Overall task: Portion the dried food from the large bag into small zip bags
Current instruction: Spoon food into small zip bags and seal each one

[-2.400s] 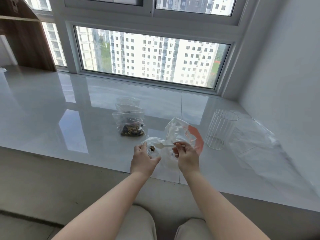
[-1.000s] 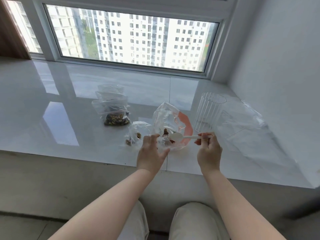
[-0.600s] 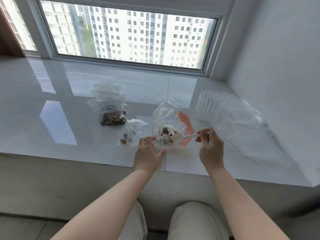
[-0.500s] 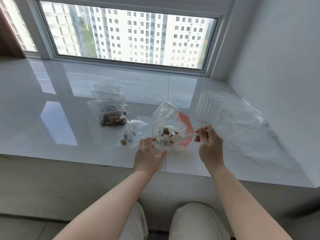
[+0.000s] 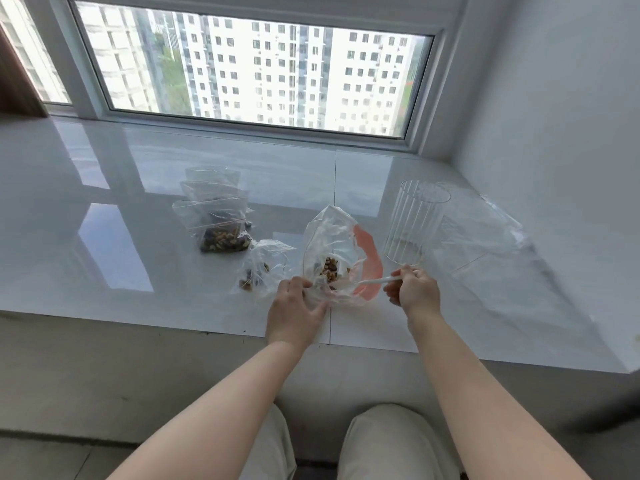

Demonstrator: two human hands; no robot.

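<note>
Change: 2.4 s ago both hands worked at the small zip bag (image 5: pixel 260 271); that bag now lies released on the table (image 5: pixel 104 237), a few pieces inside, mouth apparently still open; the spoon (image 5: pixel 367 281) has gone back into the large bag (image 5: pixel 332 258).

Right hand (image 5: pixel 414 289): fingers curled round the white spoon handle; bowl of the spoon down among the dried food (image 5: pixel 329 266).

Left hand (image 5: pixel 294 308): fingers pinching the near edge of the large bag, steadying its mouth.

Task reading: another scoop is being loaded; the current small bag looks only partly filled; little food remains in the large bag.

Finished portions: stack of about 3 filled zip bags (image 5: pixel 216 216) behind and to the left, well apart from the hands.

Other items: 1 ribbed clear cup (image 5: pixel 414 225), upright, just right of the large bag; loose clear plastic sheets (image 5: pixel 502 258) beyond it.

Surface and room: glossy white stone window ledge serving as table; wide window (image 5: pixel 249 74) facing white apartment blocks; plain white wall (image 5: pixel 554 116) at right.
</note>
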